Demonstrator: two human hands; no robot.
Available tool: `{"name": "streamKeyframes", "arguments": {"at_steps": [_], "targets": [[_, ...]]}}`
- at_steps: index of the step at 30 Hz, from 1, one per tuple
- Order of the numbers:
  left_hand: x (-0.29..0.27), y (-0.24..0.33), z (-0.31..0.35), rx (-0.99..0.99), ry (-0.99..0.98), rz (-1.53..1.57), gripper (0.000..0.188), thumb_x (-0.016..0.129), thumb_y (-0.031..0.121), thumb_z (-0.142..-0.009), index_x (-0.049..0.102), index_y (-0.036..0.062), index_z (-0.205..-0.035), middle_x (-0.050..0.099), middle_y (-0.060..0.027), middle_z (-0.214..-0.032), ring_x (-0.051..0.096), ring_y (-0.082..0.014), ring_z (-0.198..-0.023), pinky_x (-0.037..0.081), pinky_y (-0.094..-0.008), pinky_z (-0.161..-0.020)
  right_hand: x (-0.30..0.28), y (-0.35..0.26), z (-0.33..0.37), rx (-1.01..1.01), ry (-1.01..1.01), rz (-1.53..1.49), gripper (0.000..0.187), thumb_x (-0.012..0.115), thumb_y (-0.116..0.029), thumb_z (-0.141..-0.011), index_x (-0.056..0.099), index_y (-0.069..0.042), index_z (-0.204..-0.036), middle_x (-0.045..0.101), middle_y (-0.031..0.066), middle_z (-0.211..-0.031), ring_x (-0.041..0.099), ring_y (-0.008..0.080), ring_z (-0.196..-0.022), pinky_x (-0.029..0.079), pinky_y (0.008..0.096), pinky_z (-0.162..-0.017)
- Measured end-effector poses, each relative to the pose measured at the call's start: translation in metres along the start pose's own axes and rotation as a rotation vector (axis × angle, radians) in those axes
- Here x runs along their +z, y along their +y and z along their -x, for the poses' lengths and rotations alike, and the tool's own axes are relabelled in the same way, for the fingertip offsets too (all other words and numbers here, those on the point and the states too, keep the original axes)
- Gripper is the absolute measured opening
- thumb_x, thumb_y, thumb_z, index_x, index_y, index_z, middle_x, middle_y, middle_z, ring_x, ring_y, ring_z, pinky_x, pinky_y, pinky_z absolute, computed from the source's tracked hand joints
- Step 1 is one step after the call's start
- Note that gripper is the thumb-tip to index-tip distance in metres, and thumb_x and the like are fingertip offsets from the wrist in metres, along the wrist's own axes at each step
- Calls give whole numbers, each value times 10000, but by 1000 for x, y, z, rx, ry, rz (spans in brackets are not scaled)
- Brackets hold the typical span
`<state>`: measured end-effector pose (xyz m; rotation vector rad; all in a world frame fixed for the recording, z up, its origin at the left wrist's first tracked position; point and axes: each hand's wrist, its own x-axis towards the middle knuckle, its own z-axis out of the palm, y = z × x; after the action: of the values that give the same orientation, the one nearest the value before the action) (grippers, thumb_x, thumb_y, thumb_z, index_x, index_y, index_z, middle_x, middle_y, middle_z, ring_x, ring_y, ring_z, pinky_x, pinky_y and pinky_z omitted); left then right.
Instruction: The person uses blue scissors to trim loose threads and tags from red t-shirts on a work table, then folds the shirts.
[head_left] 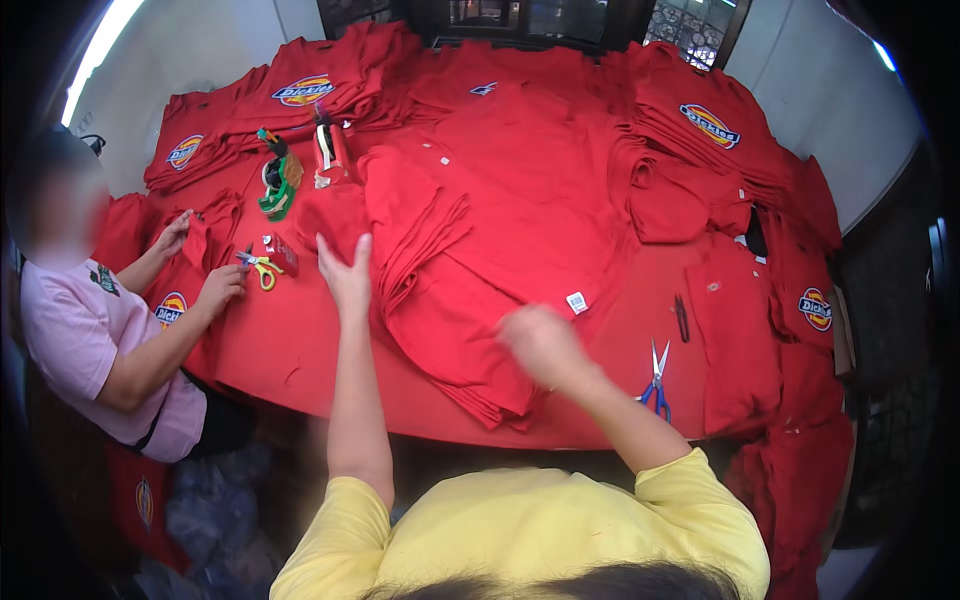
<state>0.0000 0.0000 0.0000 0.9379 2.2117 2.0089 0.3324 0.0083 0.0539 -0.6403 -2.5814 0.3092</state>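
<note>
A stack of red garments (430, 300) lies in front of me, its layered edges fanned toward the near edge of the table. My left hand (346, 278) rests at the left side of the stack, against the red cloth, thumb and fingers apart. Over the near right part of the stack is my right hand (540, 340), smeared by motion; its fingers cannot be made out. Just beyond it a small white label (577, 302) shows on the red fabric.
Blue-handled scissors (656, 385) and dark thread snips (682, 318) lie to the right. Folded red garments (735, 330) line that side. At left, a person in pink handles red cloth near yellow-handled scissors (262, 268). A green tape dispenser (280, 182) stands farther back.
</note>
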Motion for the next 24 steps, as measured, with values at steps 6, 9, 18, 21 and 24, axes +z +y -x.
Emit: {"name": "streamKeyframes", "arguments": {"at_steps": [6, 9, 18, 21, 24], "targets": [[66, 66, 12, 691, -365, -800, 742, 753, 486, -695, 495, 181, -1321, 381, -150, -1418, 296, -351, -1346, 300, -587, -1031, 11, 126, 2, 762, 137, 284, 509, 666, -332, -833, 524, -52, -1234, 511, 148, -1217, 463, 330, -1131, 381, 457, -929], [84, 56, -7, 502, -506, -935, 587, 733, 426, -723, 574, 156, -1220, 471, -134, -1343, 417, -352, -1252, 376, -529, -989, 6, 135, -3, 865, 51, 165, 601, 730, -382, -769, 514, -42, -1215, 565, 163, -1154, 523, 348, -1097, 419, 448, -905], [-74, -57, -103, -294, 40, 208, 609, 642, 212, -883, 381, -115, -1325, 530, -218, -1258, 518, -277, -1165, 389, -383, -1007, -26, 67, -78, 168, 130, -181, 352, 486, -3, -793, 543, -28, -1140, 587, 195, -1111, 604, 337, -944, 501, 430, -778], [-70, -29, -74, -147, 108, -23, 693, 635, 275, -885, 317, -98, -1375, 410, -262, -1370, 394, -307, -1289, 302, -398, -1077, -27, -34, -91, -267, -306, -18, 255, 492, -37, -793, 595, -26, -1025, 620, 147, -1012, 605, 310, -866, 515, 408, -733], [-60, -29, -63, 62, 202, -161, 770, 629, 366, -879, 285, -88, -1397, 308, -295, -1430, 280, -374, -1350, 241, -418, -1107, -3, -64, -45, -400, -549, -57, 245, 522, -52, -774, 595, -26, -1006, 622, 110, -995, 589, 300, -900, 505, 407, -759]]}}
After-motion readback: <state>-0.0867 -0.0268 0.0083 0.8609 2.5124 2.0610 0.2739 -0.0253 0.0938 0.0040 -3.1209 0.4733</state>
